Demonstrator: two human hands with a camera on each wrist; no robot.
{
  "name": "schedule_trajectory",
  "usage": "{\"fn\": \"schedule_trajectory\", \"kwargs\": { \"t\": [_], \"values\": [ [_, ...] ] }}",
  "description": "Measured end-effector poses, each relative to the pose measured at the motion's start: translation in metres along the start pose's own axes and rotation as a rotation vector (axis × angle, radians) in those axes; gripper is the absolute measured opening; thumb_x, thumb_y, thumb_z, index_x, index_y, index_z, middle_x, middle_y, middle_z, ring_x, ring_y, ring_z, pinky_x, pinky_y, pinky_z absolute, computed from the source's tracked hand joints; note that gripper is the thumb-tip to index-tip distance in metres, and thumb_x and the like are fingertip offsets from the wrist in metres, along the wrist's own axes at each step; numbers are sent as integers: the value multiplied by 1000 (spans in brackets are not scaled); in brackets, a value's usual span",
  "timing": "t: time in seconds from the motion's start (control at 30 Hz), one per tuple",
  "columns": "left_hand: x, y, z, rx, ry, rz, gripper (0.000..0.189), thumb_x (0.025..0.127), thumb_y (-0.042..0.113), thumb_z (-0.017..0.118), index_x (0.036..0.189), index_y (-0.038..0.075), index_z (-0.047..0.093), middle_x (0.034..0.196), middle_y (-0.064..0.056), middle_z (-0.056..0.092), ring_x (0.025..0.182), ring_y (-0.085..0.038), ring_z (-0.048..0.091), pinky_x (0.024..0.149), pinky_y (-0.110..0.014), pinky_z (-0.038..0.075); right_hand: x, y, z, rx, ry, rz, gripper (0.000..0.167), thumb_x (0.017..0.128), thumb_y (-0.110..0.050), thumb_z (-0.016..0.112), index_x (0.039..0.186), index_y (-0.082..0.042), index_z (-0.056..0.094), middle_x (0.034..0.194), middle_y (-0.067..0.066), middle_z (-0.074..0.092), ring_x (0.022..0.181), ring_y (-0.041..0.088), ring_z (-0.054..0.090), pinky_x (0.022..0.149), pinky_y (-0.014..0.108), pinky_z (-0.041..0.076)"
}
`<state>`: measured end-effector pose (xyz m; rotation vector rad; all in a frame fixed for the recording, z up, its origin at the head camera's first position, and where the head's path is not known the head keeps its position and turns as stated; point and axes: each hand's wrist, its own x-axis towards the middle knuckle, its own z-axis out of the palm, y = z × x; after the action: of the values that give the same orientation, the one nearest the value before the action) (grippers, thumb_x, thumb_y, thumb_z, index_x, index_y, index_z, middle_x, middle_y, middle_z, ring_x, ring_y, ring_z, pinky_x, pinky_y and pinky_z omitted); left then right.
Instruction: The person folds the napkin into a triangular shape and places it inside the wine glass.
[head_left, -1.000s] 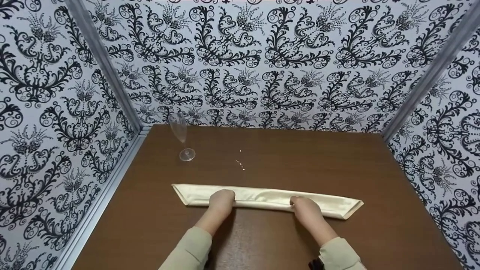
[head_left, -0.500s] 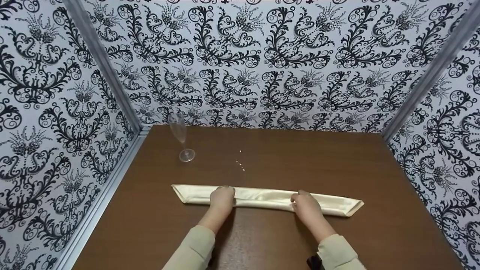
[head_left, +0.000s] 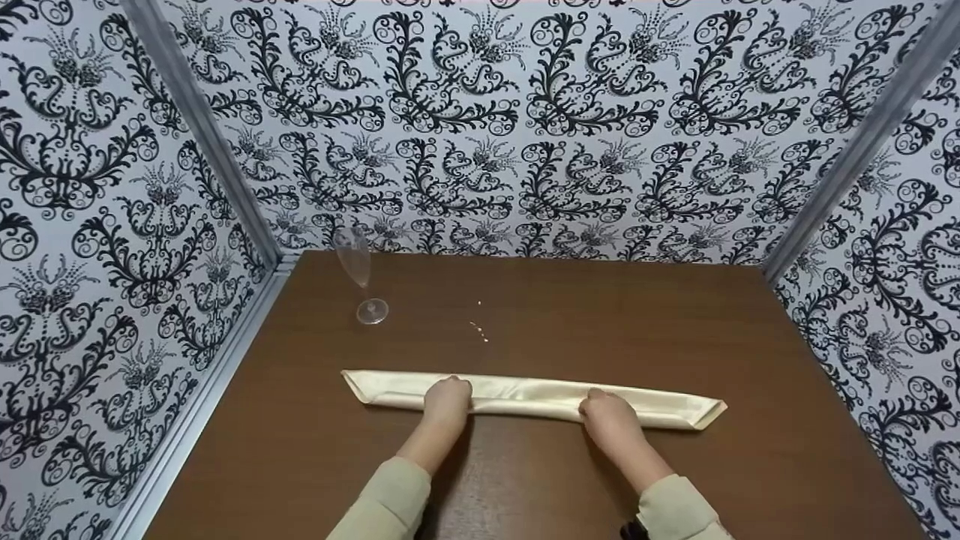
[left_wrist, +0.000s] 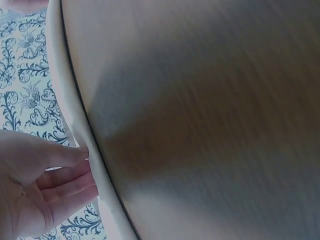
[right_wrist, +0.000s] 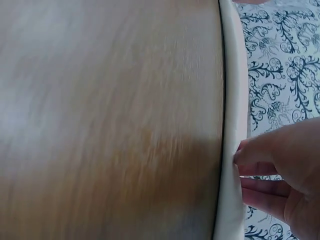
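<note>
Cloth strip (head_left: 525,397), cream satin, folded, lies across the table (head_left: 637,322), long axis near-parallel to the far edge, right end angling toward the near edge. Left hand (head_left: 448,403) and right hand (head_left: 611,420) pinch its near long side, either side of middle, neither closer.

A satin-like sheen is shown by the smooth cream cloth (head_left: 525,397). Under it, the brown tabletop (head_left: 637,322) is finished in softly glossy, wood-like grain. Beyond the cloth, a flute (head_left: 355,262) is made of clear, shiny glass or plastic, and the wall (head_left: 480,150) is given a matt, paper-like surface.
</note>
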<state>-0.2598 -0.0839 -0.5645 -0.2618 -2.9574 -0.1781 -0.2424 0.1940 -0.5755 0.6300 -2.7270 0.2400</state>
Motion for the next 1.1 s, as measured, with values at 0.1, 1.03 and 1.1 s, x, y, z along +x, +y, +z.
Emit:
{"fn": "schedule_trajectory", "kwargs": {
  "t": [0.1,1.03,1.1],
  "values": [
    [-3,-2,3,10,27,70,14,69,1,73,61,8,64,62,-5,59,61,-23,63,54,-35,53,-4,-1,-1,-21,-12,-36,29,71,2,71,53,-11,52,65,3,45,54,25,50,51,39,46],
    [-28,-9,-4,105,18,220,15,75,-6,73,70,6,66,73,-10,58,65,-24,58,58,-34,54,-11,-5,-7,-60,-21,-35,32,81,-4,74,59,-13,53,61,3,55,55,23,57,48,37,47],
    [-27,-11,-3,88,38,217,16,74,-7,73,68,6,65,71,-9,57,64,-25,58,57,-35,54,-10,-4,-7,-42,-44,-5,28,82,-6,75,62,-14,57,65,3,58,59,23,60,50,37,49]
  ]
}}
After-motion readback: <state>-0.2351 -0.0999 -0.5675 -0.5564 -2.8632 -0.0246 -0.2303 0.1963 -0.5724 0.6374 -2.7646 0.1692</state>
